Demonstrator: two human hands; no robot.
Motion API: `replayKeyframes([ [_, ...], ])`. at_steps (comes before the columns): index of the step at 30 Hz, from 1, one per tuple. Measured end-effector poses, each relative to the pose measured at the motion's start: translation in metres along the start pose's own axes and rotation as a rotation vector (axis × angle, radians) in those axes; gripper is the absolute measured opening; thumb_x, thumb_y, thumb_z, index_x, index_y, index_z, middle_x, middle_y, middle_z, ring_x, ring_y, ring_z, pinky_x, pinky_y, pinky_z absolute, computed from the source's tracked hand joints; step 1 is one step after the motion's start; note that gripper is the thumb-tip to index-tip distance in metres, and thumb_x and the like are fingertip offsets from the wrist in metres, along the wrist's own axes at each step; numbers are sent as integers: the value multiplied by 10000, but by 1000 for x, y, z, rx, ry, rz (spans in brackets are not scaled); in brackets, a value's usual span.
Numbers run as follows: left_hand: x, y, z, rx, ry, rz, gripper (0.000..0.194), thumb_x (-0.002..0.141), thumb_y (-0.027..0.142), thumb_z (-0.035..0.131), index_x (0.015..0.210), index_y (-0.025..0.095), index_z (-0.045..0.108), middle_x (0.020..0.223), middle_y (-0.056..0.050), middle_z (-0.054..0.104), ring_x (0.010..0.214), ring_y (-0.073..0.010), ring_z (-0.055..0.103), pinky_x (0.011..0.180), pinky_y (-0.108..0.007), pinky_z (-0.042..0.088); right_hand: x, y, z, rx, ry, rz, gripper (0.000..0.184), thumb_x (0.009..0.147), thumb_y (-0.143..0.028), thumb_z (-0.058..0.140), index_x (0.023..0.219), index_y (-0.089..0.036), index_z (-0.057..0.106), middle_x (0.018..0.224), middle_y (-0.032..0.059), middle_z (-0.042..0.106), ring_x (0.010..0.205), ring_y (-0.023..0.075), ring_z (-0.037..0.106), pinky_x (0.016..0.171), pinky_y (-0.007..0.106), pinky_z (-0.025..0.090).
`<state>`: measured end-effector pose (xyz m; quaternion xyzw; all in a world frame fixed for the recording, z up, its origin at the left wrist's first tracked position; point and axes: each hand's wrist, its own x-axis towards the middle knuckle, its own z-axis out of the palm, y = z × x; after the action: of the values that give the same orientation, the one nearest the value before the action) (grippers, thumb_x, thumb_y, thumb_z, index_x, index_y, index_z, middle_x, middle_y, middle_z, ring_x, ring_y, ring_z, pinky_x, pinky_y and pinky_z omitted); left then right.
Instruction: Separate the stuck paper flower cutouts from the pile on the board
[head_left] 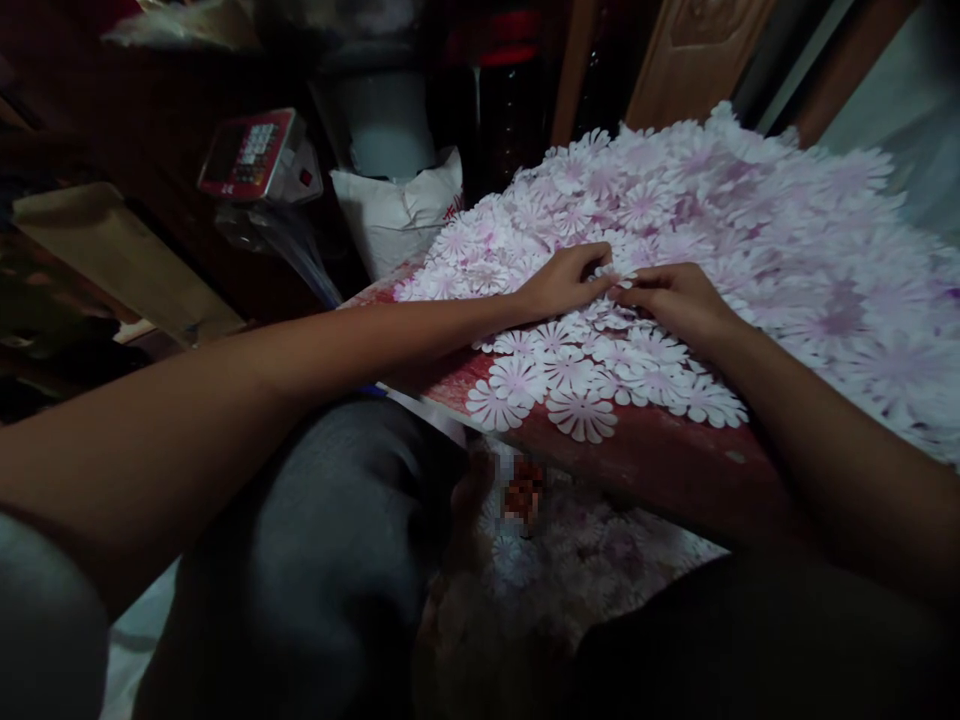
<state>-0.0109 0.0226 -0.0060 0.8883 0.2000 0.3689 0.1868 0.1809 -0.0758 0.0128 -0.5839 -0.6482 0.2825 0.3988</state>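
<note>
A large heap of pale pink paper flower cut-outs (750, 220) covers a red table (645, 450). Both my hands meet at the near edge of the heap. My left hand (566, 282) has its fingers curled and pinched on a flower cut-out (611, 272). My right hand (675, 300) is closed too, its fingertips touching the same flower from the other side. Loose single flowers (577, 385) lie flat on the table below my hands. My knees in dark trousers (330, 540) are in the foreground.
A red-and-white weighing scale (251, 155) sits at the back left, with a white sack (397, 215) beside it. A cardboard sheet (120, 260) leans at the left. Wooden door panels (697, 50) stand behind the table. More flowers (592, 560) lie on the floor under the table.
</note>
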Motion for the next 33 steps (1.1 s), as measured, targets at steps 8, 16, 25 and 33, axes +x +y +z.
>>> replayKeyframes([
  [8,-2,13,-2,-53,8,-100,295,1057,460,600,891,231,517,840,-10,613,870,-187,593,863,-337,496,-2,-8,3,104,39,65,318,746,-414,885,672,-201,661,638,28,554,646,151,439,632,326,303],
  [16,-8,29,-17,-209,-12,-209,544,990,725,608,836,208,541,768,18,556,771,-145,496,763,-282,411,-6,-14,3,221,95,86,278,738,-431,777,651,-185,682,563,25,537,562,126,419,583,309,279],
  [25,-11,35,-20,-328,-2,-277,258,1032,240,644,796,198,549,731,36,548,718,-106,497,752,-278,402,-9,-16,2,297,163,160,208,671,-366,740,773,-187,710,643,46,619,534,120,440,511,287,249],
  [33,-13,33,-15,-423,33,-232,270,1032,198,686,822,204,516,745,23,576,704,-100,533,737,-281,435,-14,-18,-11,-241,392,-98,366,892,-431,782,1205,-242,786,1242,151,726,1025,302,718,910,476,603],
])
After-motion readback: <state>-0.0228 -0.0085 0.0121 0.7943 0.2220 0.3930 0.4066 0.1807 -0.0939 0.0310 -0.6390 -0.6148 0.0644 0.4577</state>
